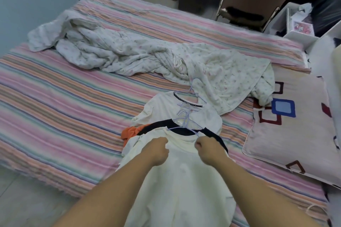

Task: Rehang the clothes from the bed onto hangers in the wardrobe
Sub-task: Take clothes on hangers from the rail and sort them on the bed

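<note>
Fists [158,150] [207,146] gripping cream shirt [184,180], fingers hidden

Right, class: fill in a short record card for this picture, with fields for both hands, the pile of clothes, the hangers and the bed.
left hand: left hand grips the cream shirt near its collar
right hand: right hand grips the same shirt at the other side of the collar
clothes pile: cream shirt on top, black garment and orange garment under it, white shirt beyond
hangers: pale wire hangers lie on the pile
bed: striped sheet, crumpled floral quilt, patterned pillow
</note>
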Available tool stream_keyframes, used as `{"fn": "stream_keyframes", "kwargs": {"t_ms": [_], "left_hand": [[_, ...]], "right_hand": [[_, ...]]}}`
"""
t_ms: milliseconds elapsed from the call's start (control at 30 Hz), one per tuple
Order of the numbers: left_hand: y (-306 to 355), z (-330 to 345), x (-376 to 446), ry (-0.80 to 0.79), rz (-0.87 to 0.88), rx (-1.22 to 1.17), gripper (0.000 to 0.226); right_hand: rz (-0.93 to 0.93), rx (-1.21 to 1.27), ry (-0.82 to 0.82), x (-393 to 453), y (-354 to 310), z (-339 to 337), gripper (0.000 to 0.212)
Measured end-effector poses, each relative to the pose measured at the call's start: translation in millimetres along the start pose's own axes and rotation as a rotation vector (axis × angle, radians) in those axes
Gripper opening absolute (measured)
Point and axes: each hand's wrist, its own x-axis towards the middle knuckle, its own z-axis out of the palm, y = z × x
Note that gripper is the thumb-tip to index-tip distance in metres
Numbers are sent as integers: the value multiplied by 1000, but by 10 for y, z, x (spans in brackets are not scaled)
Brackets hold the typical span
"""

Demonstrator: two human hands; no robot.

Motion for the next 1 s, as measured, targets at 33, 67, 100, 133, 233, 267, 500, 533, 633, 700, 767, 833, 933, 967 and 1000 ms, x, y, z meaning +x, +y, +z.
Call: {"fn": "stream_keyframes", "kwargs": {"t_ms": [33, 67, 100, 133, 233, 267, 500, 533, 633, 700, 767, 833, 933, 967, 1000], "left_hand": [[12, -40, -128, -12, 5, 35, 45], [27, -94, -270, -19, 11, 74, 45], [49, -159, -419, -14, 19, 110, 44], [73, -218, -584, -2, 22, 133, 44], [119, -424, -1160, 72, 1, 167, 40], [109, -494, -1364, 109, -10, 171, 38], [-265, -692, -2978, 213, -166, 47, 38], [-353, -721, -3224, 239, -189, 33, 37], [-666, -805, -4039, 384, -279, 41, 34], [-879, -858, -4650, 496, -353, 22, 33], [-1081, -879, -5280, 579, -438, -13, 31], [-1263, -843, -5908, 641, -523, -43, 34], [-1442, -665, -6790, 710, -628, -101, 34], [-1472, -577, -7055, 737, -655, -125, 32], [-1490, -485, -7306, 774, -681, -155, 29]], "right_hand": [[-20, 20, -15, -118, -75, 0, 19], [-44, 31, -31, -249, -168, -16, 19], [-74, 31, -44, -378, -270, -48, 19], [-109, 20, -55, -516, -379, -88, 19], [-229, -14, -65, -937, -780, -275, 17], [-270, -25, -61, -1079, -939, -353, 19], [-581, -161, -98, -2349, -1998, -663, 18], [-628, -185, -114, -2537, -2152, -665, 20], [-779, -290, -147, -3122, -2650, -631, 22], [-897, -374, -160, -3548, -2990, -589, 24], [-1018, -462, -148, -3988, -3315, -526, 27], [-1111, -526, -146, -4460, -3620, -436, 29], [-1258, -606, -148, -5169, -3972, -256, 30], [-1314, -626, -158, -5397, -4059, -185, 31], [-1360, -638, -175, -5628, -4132, -120, 31]]}}
